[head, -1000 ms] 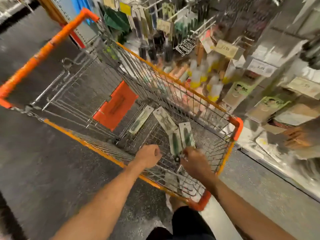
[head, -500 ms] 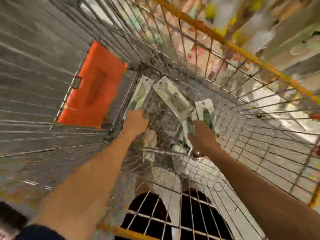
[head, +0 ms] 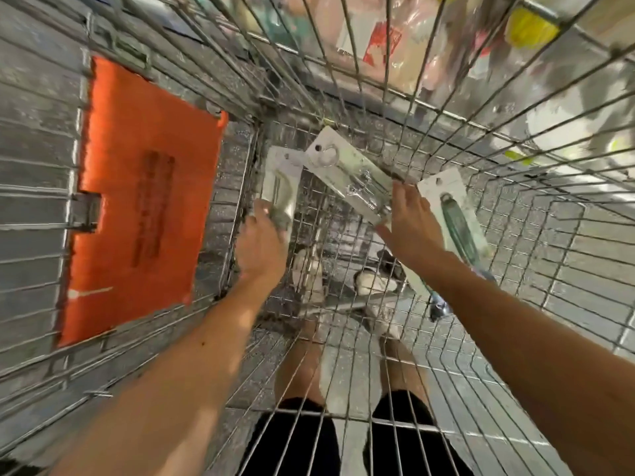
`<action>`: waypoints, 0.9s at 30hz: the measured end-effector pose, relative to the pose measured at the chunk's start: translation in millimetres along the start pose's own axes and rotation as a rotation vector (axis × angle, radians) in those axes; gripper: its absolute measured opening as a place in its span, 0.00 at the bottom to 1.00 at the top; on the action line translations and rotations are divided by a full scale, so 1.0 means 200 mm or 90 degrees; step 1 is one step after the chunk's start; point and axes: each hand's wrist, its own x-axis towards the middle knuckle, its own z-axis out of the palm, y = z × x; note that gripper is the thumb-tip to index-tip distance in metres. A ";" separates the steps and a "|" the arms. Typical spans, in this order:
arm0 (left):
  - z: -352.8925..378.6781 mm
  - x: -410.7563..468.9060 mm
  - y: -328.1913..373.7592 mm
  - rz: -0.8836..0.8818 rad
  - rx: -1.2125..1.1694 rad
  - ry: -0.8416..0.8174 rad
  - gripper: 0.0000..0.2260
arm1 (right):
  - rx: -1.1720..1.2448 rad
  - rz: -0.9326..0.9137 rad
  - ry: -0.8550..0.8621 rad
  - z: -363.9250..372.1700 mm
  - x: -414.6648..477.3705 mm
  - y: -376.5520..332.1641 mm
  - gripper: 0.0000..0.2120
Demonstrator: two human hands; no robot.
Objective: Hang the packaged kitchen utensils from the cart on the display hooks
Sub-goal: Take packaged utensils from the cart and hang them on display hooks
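Note:
I look straight down into the wire cart (head: 536, 242). Three packaged utensils lie on its mesh floor. My left hand (head: 259, 245) grips the lower end of the left package (head: 280, 180), a pale card with a light utensil. My right hand (head: 414, 223) reaches in with straight fingers that touch the lower end of the middle package (head: 343, 166), which holds a metal tool. A third package with a green-handled utensil (head: 458, 214) lies just right of that hand and runs under my wrist; whether the hand holds it is hidden.
An orange plastic flap (head: 141, 201) hangs on the cart's left wall. Blurred shelf goods (head: 381, 46) show through the far wire wall. My legs and shoes (head: 309, 276) are visible below the mesh.
My head has dropped closer over the cart. The left hand has closed on the left package. The right hand has opened and moved up to the middle package.

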 end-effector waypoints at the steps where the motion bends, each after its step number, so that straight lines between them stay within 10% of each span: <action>1: 0.00 0.00 0.01 -0.038 -0.027 -0.010 0.20 | -0.008 0.014 0.006 0.01 0.01 -0.01 0.42; 7: -0.01 0.04 0.05 -0.139 -0.225 -0.031 0.12 | -0.107 0.023 -0.005 0.04 0.05 -0.05 0.44; 16: 0.05 0.02 0.21 -0.258 -0.562 -0.224 0.11 | 0.531 0.056 -0.189 0.06 -0.17 -0.07 0.29; 27: 0.06 0.08 0.33 -0.261 -0.620 -0.409 0.15 | 0.621 0.044 -0.208 0.04 -0.21 0.06 0.33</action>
